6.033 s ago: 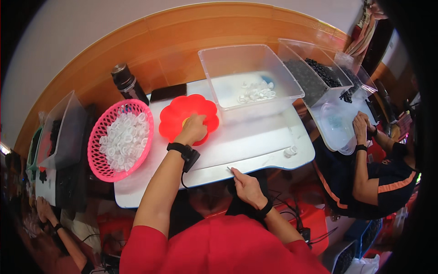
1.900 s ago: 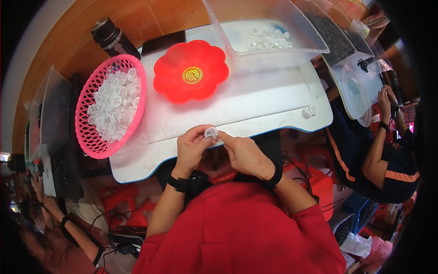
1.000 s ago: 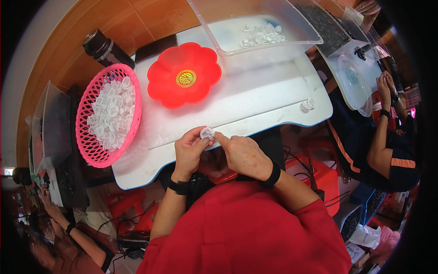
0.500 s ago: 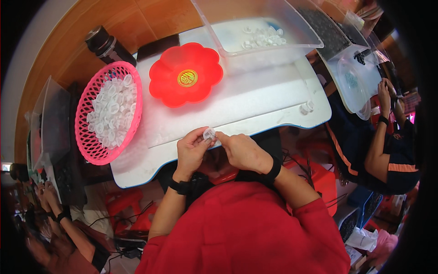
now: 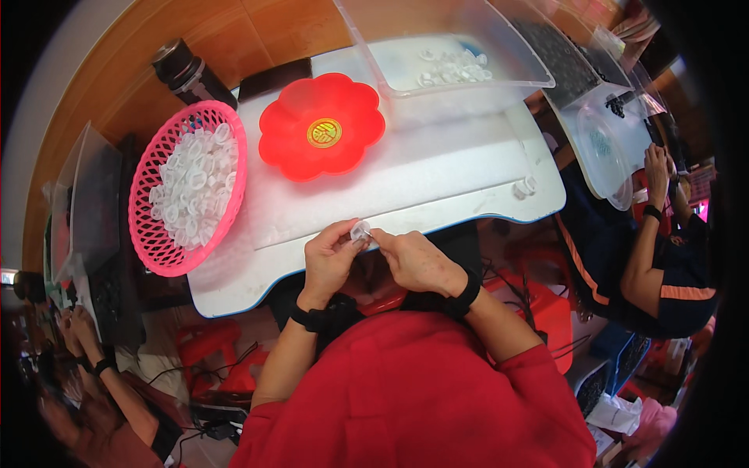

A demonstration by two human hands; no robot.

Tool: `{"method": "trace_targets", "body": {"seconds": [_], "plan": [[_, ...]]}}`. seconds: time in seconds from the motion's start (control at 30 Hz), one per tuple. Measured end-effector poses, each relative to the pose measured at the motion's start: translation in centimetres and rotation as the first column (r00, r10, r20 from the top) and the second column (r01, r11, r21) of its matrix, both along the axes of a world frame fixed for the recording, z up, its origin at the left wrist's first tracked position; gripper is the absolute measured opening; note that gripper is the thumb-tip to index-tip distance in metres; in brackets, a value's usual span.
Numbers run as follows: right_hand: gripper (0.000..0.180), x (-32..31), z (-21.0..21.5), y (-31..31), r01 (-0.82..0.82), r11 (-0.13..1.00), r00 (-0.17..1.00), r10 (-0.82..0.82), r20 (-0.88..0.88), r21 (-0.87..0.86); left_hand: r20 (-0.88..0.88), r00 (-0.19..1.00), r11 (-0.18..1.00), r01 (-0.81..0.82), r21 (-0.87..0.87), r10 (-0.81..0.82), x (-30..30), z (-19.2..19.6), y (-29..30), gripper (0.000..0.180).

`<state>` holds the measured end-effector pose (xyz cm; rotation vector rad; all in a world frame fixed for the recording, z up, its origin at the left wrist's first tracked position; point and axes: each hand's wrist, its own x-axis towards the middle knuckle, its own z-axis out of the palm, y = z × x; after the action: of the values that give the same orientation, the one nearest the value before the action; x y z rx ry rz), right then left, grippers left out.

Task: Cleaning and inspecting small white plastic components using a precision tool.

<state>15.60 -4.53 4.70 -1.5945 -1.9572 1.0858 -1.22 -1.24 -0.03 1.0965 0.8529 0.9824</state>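
Note:
Between the fingertips of my left hand (image 5: 329, 253) is a small translucent white plastic piece (image 5: 360, 230), round and cup-like, just off the table's near edge. My right hand (image 5: 421, 261) is closed, its thumb and forefinger pinching a thin, short tool whose narrow tip meets the piece; most of it is hidden in my fingers. A pink woven plastic basket (image 5: 148, 246) on the left of the table holds many similar white pieces (image 5: 195, 183). Farther off, a red flower-shaped dish (image 5: 292, 152) with a yellow centre has nothing in it.
The white table (image 5: 468, 168) has a raised rim and a blue edge. A clear plastic bin (image 5: 468, 93) at the back holds more white pieces. Two small white pieces (image 5: 524, 187) lie near the right corner. A dark flask (image 5: 191, 74) stands behind the basket. Co-workers' hands (image 5: 659, 168) appear at both sides.
Both hands stay at the same spot, still on the white piece, with only slight finger movement. The view has shifted a little.

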Motion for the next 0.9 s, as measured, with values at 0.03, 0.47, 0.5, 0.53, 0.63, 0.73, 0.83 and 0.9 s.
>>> {"method": "trace_targets", "body": {"seconds": [0.03, 0.47, 0.5, 0.53, 0.63, 0.73, 0.83, 0.9], "plan": [[0.03, 0.1, 0.1, -0.1, -0.003, 1.0, 1.0, 0.003, 0.003, 0.001, 0.003, 1.0, 1.0, -0.003, 0.001, 0.003, 0.1, 0.0, 0.0, 0.027], [0.041, -1.4, -0.3, -2.4, 0.247, 0.949, 0.912, -0.296, -0.283, -0.196, 0.009, 0.997, 0.995, -0.077, 0.061, 0.076, 0.5, -0.4, -0.1, 0.031], [0.041, -1.5, -0.2, -2.4, 0.254, 0.946, 0.91, -0.305, -0.282, -0.202, 0.038, 0.996, 0.995, -0.079, 0.053, 0.078, 0.5, -0.4, -0.1, 0.031], [0.041, -1.5, -0.2, -2.3, 0.253, 0.946, 0.91, -0.303, -0.282, -0.202, 0.039, 0.996, 0.995, -0.081, 0.052, 0.079, 0.5, -0.5, -0.1, 0.031], [0.041, -1.6, -0.4, -2.3, 0.253, 0.952, 0.921, -0.291, -0.257, -0.17, 0.027, 0.996, 0.99, -0.088, 0.111, 0.086, 0.5, -0.6, -0.1, 0.03], [0.04, -2.1, -0.8, -2.6, 0.283, 0.949, 0.917, -0.31, -0.251, -0.136, 0.026, 0.996, 0.991, -0.085, 0.102, 0.083, 0.5, -0.6, -0.1, 0.028], [0.04, -2.3, -1.5, -2.7, 0.281, 0.953, 0.914, -0.301, -0.271, -0.11, -0.091, 0.992, 0.991, -0.071, 0.117, 0.082, 0.4, -0.7, -0.1, 0.028], [0.039, -2.5, -2.3, -2.8, 0.252, 0.965, 0.948, -0.232, -0.218, 0.066, -0.021, 0.996, 0.993, -0.087, 0.084, 0.089, 0.5, -0.8, -0.1, 0.028]]}}
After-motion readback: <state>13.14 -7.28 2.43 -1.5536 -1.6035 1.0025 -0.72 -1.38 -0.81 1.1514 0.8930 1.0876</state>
